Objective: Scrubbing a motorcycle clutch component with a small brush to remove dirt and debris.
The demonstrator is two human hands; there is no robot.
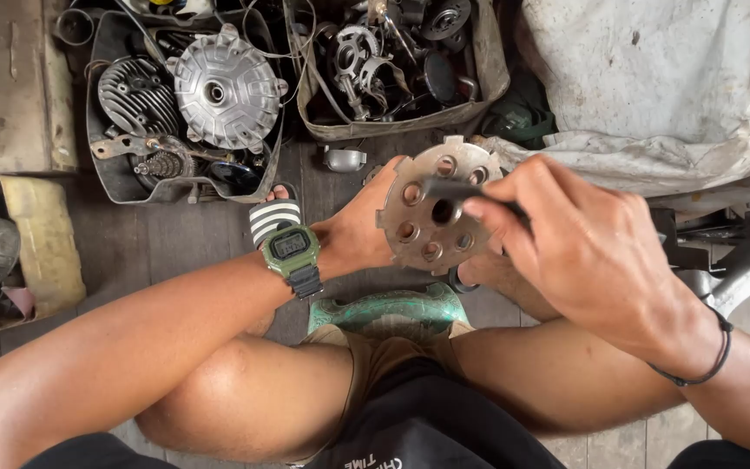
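The left hand (362, 227) grips the round grey metal plate with ring of holes (437, 206) by its left edge, holding it upright above the knees, near the far trays of engine parts (186, 95). The right hand (579, 239) pinches a thin dark tool (449, 187) against the plate's centre hole. Steady work likely needs the plate held still and the tool kept square to the hole.

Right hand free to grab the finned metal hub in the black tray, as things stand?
Probably not right away. The right hand is pinching a dark tool against the round holed plate held by the left hand. The hub sits uncovered, across the left arm.
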